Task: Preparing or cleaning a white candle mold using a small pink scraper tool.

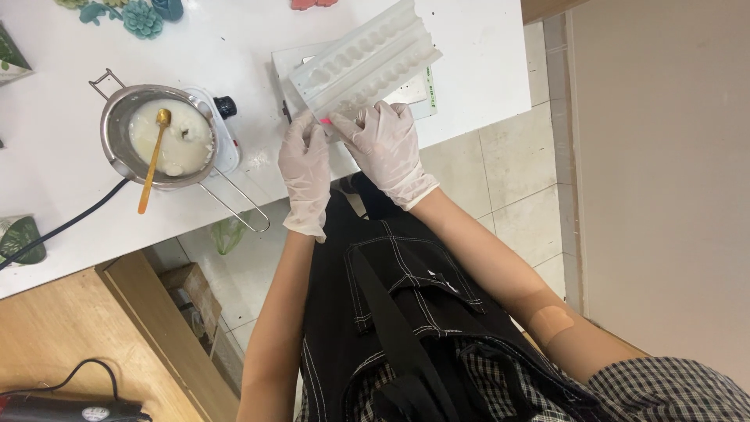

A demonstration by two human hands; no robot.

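Both your gloved hands are on the near end of the long white mould (366,61), which lies on the white bench (70,156) across a flat white slab (418,92). Your left hand (305,173) is closed on the mould's near left corner, fingers curled over the edge; your right hand (388,148) lies beside it on the near edge, fingers bent and pinching the rim, with a small pink bit (323,120) showing between the two hands. Held so, at one end with both hands close together, the mould appears steadied against the slab so it cannot slide or rock. Its long axis runs on a slant, from the end under your hands up and away to your right; its far end points toward the bench's far right corner. The row of rounded hollows follows that same line and faces up. To the left of the mould, well apart from it, a metal pot (160,137) of pale, milky stuff sits on a small hotplate (225,148), its knob turned toward the mould, a golden spoon (153,160) leaning in the pot and the pot's wire handle (238,209) sticking out over the bench edge toward you. Beyond the pot lie teal flower shapes (142,17).
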